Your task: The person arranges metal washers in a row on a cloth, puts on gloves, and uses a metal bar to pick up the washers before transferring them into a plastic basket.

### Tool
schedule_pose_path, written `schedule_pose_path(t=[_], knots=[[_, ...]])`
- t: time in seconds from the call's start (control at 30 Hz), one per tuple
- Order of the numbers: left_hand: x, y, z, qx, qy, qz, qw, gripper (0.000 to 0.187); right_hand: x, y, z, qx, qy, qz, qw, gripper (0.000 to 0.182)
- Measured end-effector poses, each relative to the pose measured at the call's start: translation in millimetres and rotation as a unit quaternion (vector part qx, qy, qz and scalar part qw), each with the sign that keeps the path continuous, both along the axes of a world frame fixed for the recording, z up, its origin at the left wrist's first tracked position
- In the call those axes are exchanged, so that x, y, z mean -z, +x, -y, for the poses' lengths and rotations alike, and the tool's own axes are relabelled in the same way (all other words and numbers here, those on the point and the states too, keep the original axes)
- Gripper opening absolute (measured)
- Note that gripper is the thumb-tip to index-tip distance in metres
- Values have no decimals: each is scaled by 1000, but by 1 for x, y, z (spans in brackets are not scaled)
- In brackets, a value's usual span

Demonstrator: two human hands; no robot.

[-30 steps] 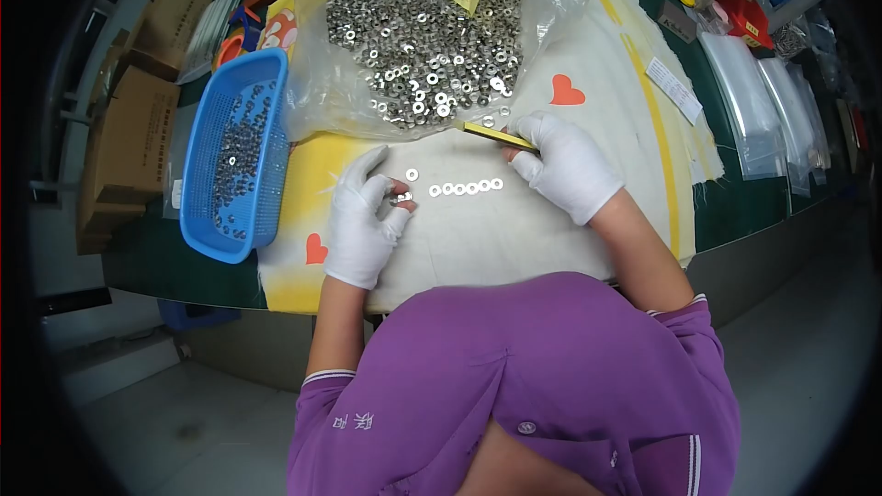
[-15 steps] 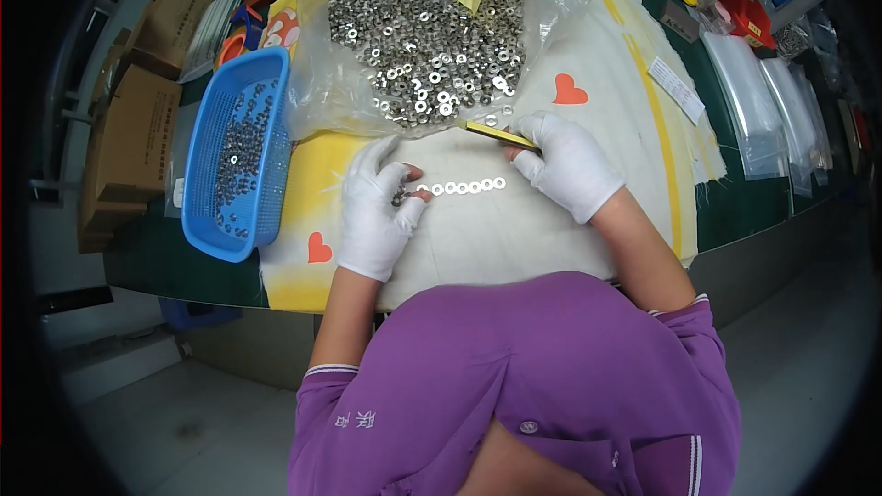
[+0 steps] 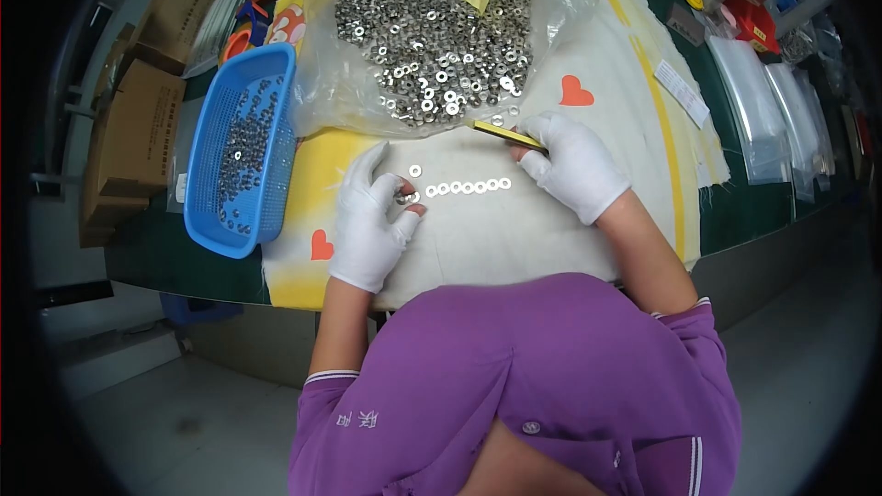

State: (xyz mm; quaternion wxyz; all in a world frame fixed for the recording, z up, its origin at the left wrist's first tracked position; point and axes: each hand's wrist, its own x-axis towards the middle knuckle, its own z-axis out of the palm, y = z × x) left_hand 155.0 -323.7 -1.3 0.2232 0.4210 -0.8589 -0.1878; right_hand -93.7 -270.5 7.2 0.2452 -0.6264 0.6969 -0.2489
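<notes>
My left hand (image 3: 365, 225), in a white glove with bare thumb and fingertip, curls around a few metal washers (image 3: 412, 197) at the cloth. One loose washer (image 3: 415, 171) lies just beyond its fingertips. To the right, several flat washers (image 3: 468, 188) form a short row. My right hand (image 3: 574, 170), gloved the same way, is closed on a slim yellow-and-black tool (image 3: 501, 133), whose exact kind I cannot make out. The tool points left towards a clear plastic bag (image 3: 317, 96) with a large heap of washers (image 3: 441, 37) on it.
A blue plastic basket (image 3: 207, 184) with small metal parts stands at the left. Cardboard boxes (image 3: 142, 129) are beyond it. Clear plastic bags (image 3: 749, 115) and a red holder (image 3: 753, 23) lie at the right. A printed label (image 3: 682, 92) rests on the cloth (image 3: 514, 248).
My left hand has moved slightly left and down, away from the row. A loose washer now shows beyond its fingers. My right hand still holds the tool in nearly the same place.
</notes>
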Motion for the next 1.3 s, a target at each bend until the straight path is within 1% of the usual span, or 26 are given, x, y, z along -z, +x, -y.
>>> schedule_pose_path(t=[0.13,0.2,0.33,0.4,0.47,0.53,0.63,0.7,0.83,0.9,1.0,1.17,1.3], knots=[[10,10,8,-10,34,-8,999,20,0,1,-1,1,3,14,1000,22],[6,10,11,29,-45,28,998,19,1,0,0,1,4,10,1000,22],[-8,-1,4,11,-5,8,1000,16,1,1,-1,5,12,14,1000,22],[-4,-1,9,51,-51,26,997,17,-1,1,-1,6,18,14,1000,22],[2,1,12,54,-51,14,997,17,-1,1,-1,6,22,13,1000,22],[8,1,14,57,-50,2,997,17,1,1,-1,7,16,15,1000,22],[12,1,14,54,-15,-28,998,18,1,1,-1,6,15,10,1000,22],[11,-1,12,26,20,-30,999,18,1,1,-1,6,15,11,1000,22],[6,-1,10,31,18,-19,999,20,2,0,-1,5,10,8,1000,21],[2,-2,8,40,-4,-3,999,20,2,1,-1,6,5,9,1000,21],[5,0,9,44,-5,9,999,19,2,1,0,4,6,7,1000,20],[6,0,10,40,5,-10,999,18,2,1,0,1,12,10,1000,20],[8,0,11,41,1,-17,999,19,4,0,-1,-5,-7,9,1000,20]])
